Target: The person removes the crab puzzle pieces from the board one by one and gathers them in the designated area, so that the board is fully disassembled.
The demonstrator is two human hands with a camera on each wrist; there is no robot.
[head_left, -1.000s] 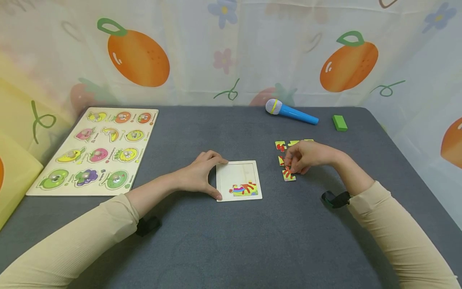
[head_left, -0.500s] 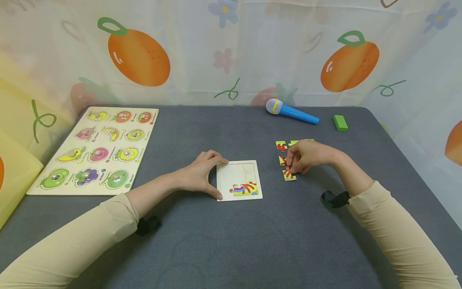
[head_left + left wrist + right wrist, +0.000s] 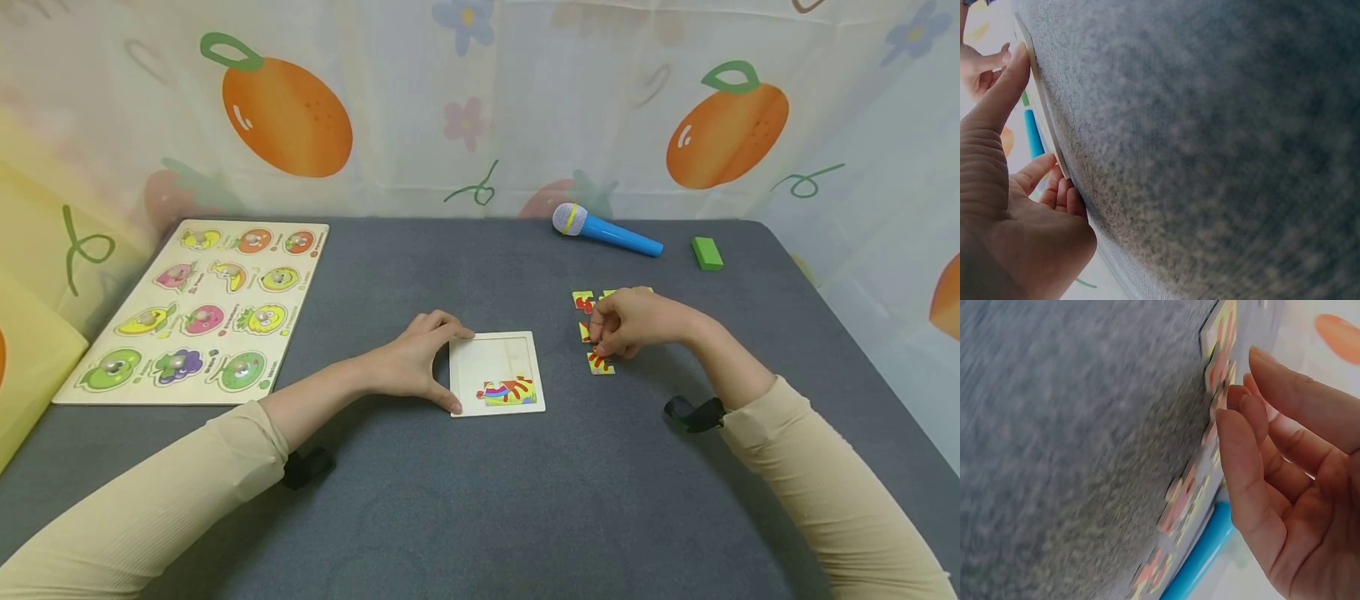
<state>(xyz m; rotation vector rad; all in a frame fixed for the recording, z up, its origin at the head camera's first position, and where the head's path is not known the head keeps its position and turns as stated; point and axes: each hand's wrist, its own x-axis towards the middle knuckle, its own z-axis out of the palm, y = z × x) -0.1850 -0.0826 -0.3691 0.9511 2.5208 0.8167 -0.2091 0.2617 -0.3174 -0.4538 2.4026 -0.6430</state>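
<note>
My left hand [image 3: 408, 362] grips the left edge of a small white puzzle tray [image 3: 486, 350], thumb at the near corner and fingers at the far one. Joined puzzle pieces [image 3: 510, 393] with a rainbow and red shapes lie along the tray's lower side. My right hand [image 3: 641, 323] hovers low over loose pieces on the table, fingers bent. In the right wrist view its thumb [image 3: 1285, 378] and index finger [image 3: 1238, 462] stand apart with nothing seen between them. One loose puzzle piece [image 3: 600, 364] lies just below the fingertips; others are partly hidden behind the hand.
A wooden fruit puzzle board [image 3: 258, 343] lies on the left of the grey table [image 3: 450, 508]. A blue toy microphone [image 3: 618, 237] and a green block [image 3: 707, 253] lie at the back right. A fruit-print curtain [image 3: 420, 108] hangs behind.
My right fingertips have shifted slightly up and left from the lowest loose piece, so more of it shows. My left hand and the tray have stayed in place.
</note>
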